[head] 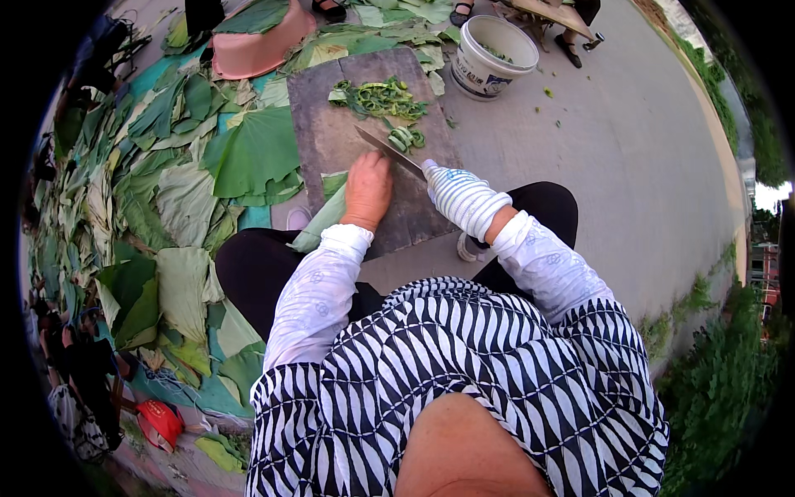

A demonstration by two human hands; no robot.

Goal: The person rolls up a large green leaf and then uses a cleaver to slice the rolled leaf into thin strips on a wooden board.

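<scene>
A dark wooden board (404, 214) lies before me. My left hand (366, 189) is bare and closed on a rolled green leaf (323, 220), which slants from under the palm towards my left knee. My right hand (466, 196), in a striped knit glove, grips a knife (391, 151) whose blade points up and left, just beyond the left fingertips. Past the blade sit cut leaf rolls (405, 138). A heap of shredded green leaf strips (382, 98) lies towards the board's far end. The knife handle is hidden in the glove.
Large flat green leaves (251, 152) cover a teal sheet on the left. A pink plastic tub (264, 46) stands at the far left, a white plastic bucket (481, 68) with green scraps beyond the board's right corner. Feet of other people show at the top. A red cap (159, 424) lies lower left.
</scene>
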